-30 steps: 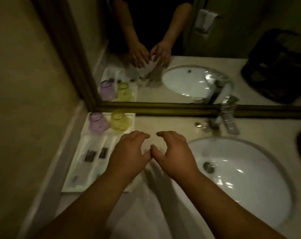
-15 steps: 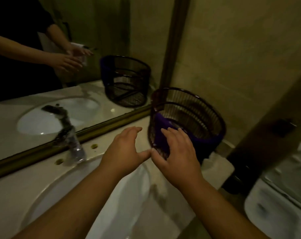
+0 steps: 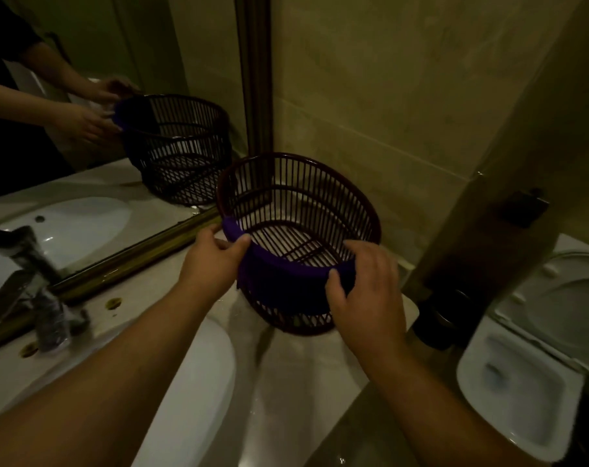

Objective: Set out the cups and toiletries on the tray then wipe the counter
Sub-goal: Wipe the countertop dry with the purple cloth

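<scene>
Both hands on the basket at the right end of the tabletop.

Left hand [image 3: 215,261] and right hand [image 3: 367,294] each clamp the near rim of the dark slatted basket [image 3: 303,210], the grip closing over a purple cloth [image 3: 286,274] draped on that rim. Basket tilts toward the person, its base at or just above the tabletop [image 3: 286,382]; cannot tell if it touches. It looks empty. Cups, toiletries and tray are out of view. Sink [image 3: 198,372] lies just left of the basket, tap [image 3: 40,298] beyond it; toilet [image 3: 529,365] sits below the tabletop's right edge. Risks, as I judge them: the cloth sliding under the fingers and loosening the hold; the basket swinging over the edge toward the toilet; wet patches on the stone letting it skid when set down.
</scene>
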The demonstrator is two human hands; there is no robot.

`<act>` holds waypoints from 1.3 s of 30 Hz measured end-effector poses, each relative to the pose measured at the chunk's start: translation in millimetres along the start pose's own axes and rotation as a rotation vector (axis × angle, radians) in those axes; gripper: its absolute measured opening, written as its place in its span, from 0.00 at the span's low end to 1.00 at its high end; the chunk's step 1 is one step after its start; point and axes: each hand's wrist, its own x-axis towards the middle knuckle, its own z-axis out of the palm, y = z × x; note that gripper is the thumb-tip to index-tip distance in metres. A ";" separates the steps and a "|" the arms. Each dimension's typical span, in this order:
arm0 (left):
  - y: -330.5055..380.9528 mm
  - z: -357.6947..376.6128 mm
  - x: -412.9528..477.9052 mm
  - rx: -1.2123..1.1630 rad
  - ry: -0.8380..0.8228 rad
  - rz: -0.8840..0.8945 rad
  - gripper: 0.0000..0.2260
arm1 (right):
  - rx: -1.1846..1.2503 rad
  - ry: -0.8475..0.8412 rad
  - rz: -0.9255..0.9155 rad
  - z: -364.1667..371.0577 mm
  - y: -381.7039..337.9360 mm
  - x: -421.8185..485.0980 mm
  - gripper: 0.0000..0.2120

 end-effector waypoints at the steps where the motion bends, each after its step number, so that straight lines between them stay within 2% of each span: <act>1: 1.2 0.4 2.4 -0.033 0.011 -0.038 0.32 | 0.038 0.039 0.070 -0.6 3.5 2.1 0.24; 4: 5.4 0.8 6.7 -0.155 -0.028 -0.095 0.30 | 0.259 0.012 0.312 -1.6 9.8 5.4 0.27; 7: 9.9 -1.8 5.9 -0.215 -0.037 -0.129 0.26 | 0.448 0.001 0.469 1.3 14.4 5.3 0.25; 11: 15.3 -8.9 -3.1 -0.112 0.031 -0.126 0.10 | 0.525 -0.136 0.633 -0.6 21.8 8.1 0.16; 14: 21.9 -22.9 -18.0 -0.199 0.039 -0.079 0.07 | 0.567 -0.132 0.536 -10.2 13.4 2.4 0.21; 18: 23.5 -59.2 -39.5 -0.424 0.052 -0.072 0.03 | 0.684 -0.040 0.323 -26.4 -24.4 -9.5 0.15; 22: 3.8 -121.8 -63.1 -0.482 0.167 -0.037 0.06 | 0.822 -0.126 0.326 -18.1 -77.0 -27.5 0.03; 25: -32.5 -186.6 -92.1 -0.453 0.255 -0.013 0.12 | 0.857 -0.183 0.351 4.3 -126.8 -54.4 0.10; 30: -121.8 -312.1 -154.4 -0.368 0.307 -0.052 0.12 | 0.896 -0.391 0.349 54.9 -210.0 -124.6 0.21; 32: -149.8 -344.3 -177.0 -0.340 0.265 -0.082 0.12 | 0.881 -0.451 0.301 71.7 -230.2 -148.2 0.17; 34: -182.3 -381.9 -207.4 -0.250 0.263 -0.099 0.16 | 0.816 -0.539 0.230 93.5 -260.5 -179.3 0.14; 37: -226.7 -423.2 -243.7 0.041 0.347 -0.139 0.19 | 0.743 -0.724 0.137 120.7 -297.6 -220.3 0.16; 39: -250.1 -444.8 -262.6 0.300 0.426 -0.179 0.15 | 0.600 -0.779 0.023 135.3 -315.9 -243.2 0.17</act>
